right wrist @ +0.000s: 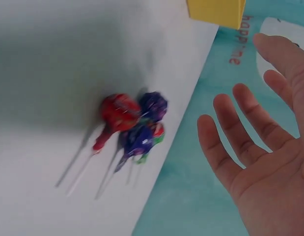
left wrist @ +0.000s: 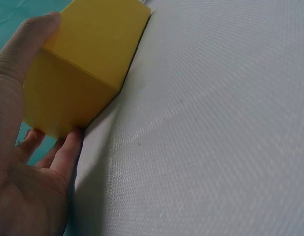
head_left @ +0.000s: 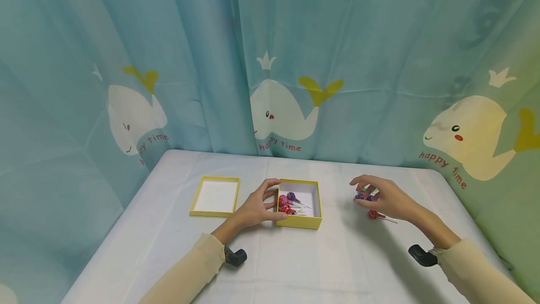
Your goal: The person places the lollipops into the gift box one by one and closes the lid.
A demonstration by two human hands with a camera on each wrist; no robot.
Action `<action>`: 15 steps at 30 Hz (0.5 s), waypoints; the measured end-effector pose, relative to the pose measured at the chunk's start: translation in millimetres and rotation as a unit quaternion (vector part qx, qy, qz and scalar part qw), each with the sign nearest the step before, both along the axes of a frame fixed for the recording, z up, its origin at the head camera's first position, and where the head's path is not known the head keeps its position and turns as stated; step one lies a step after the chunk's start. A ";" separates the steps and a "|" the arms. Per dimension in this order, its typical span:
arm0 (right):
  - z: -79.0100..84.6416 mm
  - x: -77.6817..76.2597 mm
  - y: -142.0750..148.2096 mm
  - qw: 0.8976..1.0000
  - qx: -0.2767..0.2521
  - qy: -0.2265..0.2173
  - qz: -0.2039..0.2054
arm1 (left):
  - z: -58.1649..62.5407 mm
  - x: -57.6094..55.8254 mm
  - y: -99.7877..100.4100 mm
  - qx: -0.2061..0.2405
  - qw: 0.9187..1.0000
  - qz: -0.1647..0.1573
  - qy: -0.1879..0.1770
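In the head view, a yellow box (head_left: 301, 222) with a white inside stands in the middle of the table and contains several lollipops (head_left: 286, 208), red, pink and purple. My left hand (head_left: 253, 206) holds its left side, thumb at the front corner and fingers toward the back. The left wrist view shows the thumb on the yellow box (left wrist: 93, 34). My right hand (head_left: 390, 199) hovers over a loose group on the right, its fingers apart and holding nothing. The right wrist view shows a red lollipop (right wrist: 121, 112), purple lollipops (right wrist: 138, 140) and a partly hidden red-green lollipop (right wrist: 158, 132).
A shallow yellow-edged box lid (head_left: 216, 194) lies inside up, left of the box. A white cloth (head_left: 287, 266) covers the table. Behind it hangs a blue-green curtain (head_left: 202, 60) with whale prints. Each wrist carries a black device (head_left: 235, 257).
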State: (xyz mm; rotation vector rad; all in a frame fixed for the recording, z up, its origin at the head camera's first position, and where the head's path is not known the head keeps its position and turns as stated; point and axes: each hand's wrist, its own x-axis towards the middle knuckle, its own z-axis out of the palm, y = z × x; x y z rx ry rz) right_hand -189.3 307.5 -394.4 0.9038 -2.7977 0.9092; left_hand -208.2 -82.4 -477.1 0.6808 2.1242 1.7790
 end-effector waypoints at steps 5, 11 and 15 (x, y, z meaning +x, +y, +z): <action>-9.7 5.7 14.5 1.000 -0.015 0.025 0.006 | 1.0 0.3 -0.3 0.000 1.000 -0.005 0.000; -21.6 10.0 26.1 0.999 -0.008 0.041 -0.008 | -1.0 -0.4 -0.1 -0.006 1.000 -0.003 0.003; -29.5 13.0 31.9 0.999 0.001 0.041 -0.022 | -2.1 -1.0 0.1 -0.009 1.000 -0.001 0.006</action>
